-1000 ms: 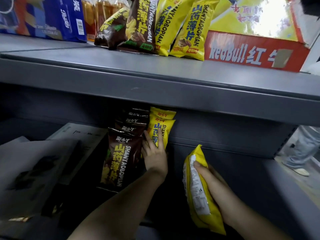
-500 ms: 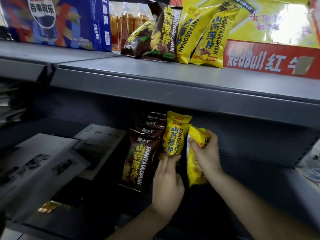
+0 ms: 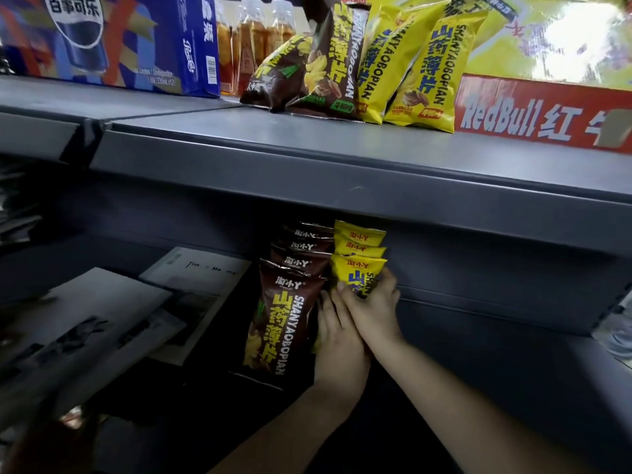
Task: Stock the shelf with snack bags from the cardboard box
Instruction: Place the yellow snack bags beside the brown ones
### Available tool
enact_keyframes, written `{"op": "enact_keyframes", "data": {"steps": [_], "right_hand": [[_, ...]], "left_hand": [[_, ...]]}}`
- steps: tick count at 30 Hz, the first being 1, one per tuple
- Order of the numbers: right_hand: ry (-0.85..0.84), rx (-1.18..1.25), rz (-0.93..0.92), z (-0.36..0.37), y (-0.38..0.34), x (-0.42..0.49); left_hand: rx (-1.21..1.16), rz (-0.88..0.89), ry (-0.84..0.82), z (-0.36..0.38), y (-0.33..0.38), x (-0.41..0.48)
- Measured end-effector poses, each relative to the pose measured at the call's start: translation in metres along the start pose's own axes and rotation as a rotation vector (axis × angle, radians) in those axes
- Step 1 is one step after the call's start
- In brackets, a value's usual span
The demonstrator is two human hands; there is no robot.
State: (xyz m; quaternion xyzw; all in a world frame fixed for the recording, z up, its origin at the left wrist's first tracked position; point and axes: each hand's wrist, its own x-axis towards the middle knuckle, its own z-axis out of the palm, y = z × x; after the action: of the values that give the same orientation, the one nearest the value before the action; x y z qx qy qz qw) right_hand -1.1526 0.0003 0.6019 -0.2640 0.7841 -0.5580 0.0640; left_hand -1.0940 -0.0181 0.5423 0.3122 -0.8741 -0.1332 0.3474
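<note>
The grey upper shelf (image 3: 307, 145) carried a blue Pepsi carton (image 3: 119, 39), amber drink bottles (image 3: 253, 35), 2 brown snack bags (image 3: 328, 63), 2 yellow snack bags (image 3: 427, 70) and a red Red Bull box (image 3: 547, 114), while the lower shelf (image 3: 547, 388) held printed sheets (image 3: 85, 330) beside upright rows of 4 brown bags (image 3: 284, 323) and 3 yellow bags (image 3: 357, 248).

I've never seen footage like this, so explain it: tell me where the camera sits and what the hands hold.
No machine here: a person wears a camera on the head, looking down at their own bare hands. The right hand grips the front yellow bag of a row on the lower shelf, beside a row of brown bags. The left hand rests against that bag lower down, fingers straight. Papers lie further left. On the upper shelf lean more snack bags, between a Pepsi box and a Red Bull box.
</note>
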Motion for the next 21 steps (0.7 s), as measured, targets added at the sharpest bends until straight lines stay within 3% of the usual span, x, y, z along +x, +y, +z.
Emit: {"op": "enact_keyframes", "data": {"steps": [3,7,11,13,18,21], "right_hand": [[-0.080,-0.108,-0.042,-0.006,0.010,0.004],[-0.138,-0.244,-0.017,-0.008,0.018,0.012],[-0.185,-0.294,0.007,-0.008,0.018,0.016],[-0.226,-0.247,0.036,-0.008,0.017,0.018],[-0.315,-0.058,0.081,-0.012,0.014,0.011],[-0.351,-0.003,0.086,-0.013,0.015,0.009]], "left_hand": [[-0.005,-0.086,0.031,0.012,-0.001,0.009],[-0.112,-0.175,-0.088,0.001,0.005,0.016],[-0.164,-0.207,-0.097,0.000,0.006,0.018],[-0.143,-0.224,-0.102,-0.002,0.007,0.020],[0.041,-0.077,0.032,0.006,0.004,0.019],[0.071,-0.082,0.014,0.007,0.004,0.020]]}}
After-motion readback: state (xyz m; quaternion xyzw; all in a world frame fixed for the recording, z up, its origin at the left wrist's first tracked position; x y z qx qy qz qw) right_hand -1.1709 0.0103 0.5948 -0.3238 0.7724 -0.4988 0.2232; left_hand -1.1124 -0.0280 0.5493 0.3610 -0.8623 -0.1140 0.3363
